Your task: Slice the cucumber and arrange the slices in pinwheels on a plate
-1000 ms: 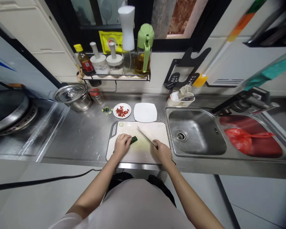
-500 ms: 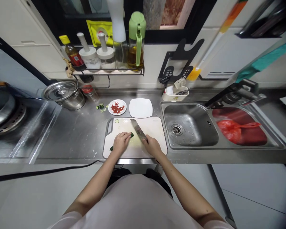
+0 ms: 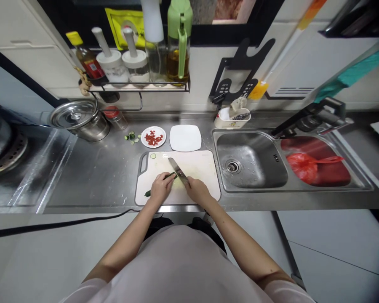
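My left hand [image 3: 161, 188] is closed on a dark green cucumber [image 3: 148, 193], pressing it against the white cutting board [image 3: 205, 166]. The cucumber shows at both sides of the hand; its middle is hidden under the fingers. My right hand [image 3: 198, 190] grips the handle of a kitchen knife [image 3: 177, 170]. The blade slants away to the upper left, right beside the cucumber's cut end near my left fingertips. One thin cucumber slice [image 3: 153, 155] lies at the board's upper left corner.
Behind the board stand a plate of chopped red pieces [image 3: 153, 145] and a white square plate [image 3: 185, 138]. Several cucumber scraps [image 3: 132, 136] lie left of them. To the right is a steel sink [image 3: 252, 162] with a red bag [image 3: 305, 167]. A lidded pot [image 3: 93, 126] stands at left.
The knife has shifted left, and its blade is now close against the cucumber's end. My left hand stays on the cucumber. The whole view has tilted slightly.
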`<state>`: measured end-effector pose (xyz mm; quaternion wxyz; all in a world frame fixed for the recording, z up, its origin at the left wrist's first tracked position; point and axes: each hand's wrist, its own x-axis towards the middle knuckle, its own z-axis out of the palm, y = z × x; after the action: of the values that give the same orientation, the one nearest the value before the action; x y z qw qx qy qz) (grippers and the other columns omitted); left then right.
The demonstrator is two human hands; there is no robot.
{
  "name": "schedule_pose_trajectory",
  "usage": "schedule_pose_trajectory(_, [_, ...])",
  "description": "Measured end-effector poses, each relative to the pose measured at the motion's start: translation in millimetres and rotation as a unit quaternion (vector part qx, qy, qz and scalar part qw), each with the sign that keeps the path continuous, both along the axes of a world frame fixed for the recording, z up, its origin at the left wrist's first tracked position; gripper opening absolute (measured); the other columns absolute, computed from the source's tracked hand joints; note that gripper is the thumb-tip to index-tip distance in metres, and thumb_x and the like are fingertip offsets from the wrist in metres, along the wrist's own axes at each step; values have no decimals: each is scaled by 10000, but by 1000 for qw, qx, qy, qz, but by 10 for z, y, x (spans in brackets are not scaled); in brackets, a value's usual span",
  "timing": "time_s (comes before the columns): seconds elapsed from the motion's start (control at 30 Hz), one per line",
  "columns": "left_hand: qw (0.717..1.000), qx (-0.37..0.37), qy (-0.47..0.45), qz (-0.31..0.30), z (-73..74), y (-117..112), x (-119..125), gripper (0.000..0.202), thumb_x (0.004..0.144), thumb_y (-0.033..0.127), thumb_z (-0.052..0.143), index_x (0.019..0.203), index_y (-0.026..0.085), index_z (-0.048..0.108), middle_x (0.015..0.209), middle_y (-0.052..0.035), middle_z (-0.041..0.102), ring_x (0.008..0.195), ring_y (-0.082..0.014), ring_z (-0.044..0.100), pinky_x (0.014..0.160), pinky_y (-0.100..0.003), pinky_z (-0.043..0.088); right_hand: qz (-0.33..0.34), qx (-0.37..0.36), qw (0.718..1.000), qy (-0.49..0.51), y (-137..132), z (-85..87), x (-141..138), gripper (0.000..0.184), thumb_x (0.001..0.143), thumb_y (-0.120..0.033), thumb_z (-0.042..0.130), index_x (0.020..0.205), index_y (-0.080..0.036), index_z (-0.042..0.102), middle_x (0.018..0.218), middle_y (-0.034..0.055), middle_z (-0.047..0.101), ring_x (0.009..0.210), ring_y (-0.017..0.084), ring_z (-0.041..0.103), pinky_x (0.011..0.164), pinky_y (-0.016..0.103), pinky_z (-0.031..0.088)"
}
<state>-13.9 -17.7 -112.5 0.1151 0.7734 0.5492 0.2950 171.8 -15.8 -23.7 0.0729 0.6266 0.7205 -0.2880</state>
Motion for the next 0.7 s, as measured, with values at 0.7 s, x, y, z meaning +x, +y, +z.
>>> schedule_pose_trajectory(0.7, [1000, -4, 12, -1, -29, -58, 23, 298, 942, 257, 500, 1188, 280, 667, 1092, -79, 636, 1033, -201, 567, 890, -354, 514, 21, -12, 999, -34, -59, 26, -88, 265, 976, -217, 327, 1141, -150, 523, 987, 132, 687, 919, 237, 656, 731, 297, 430])
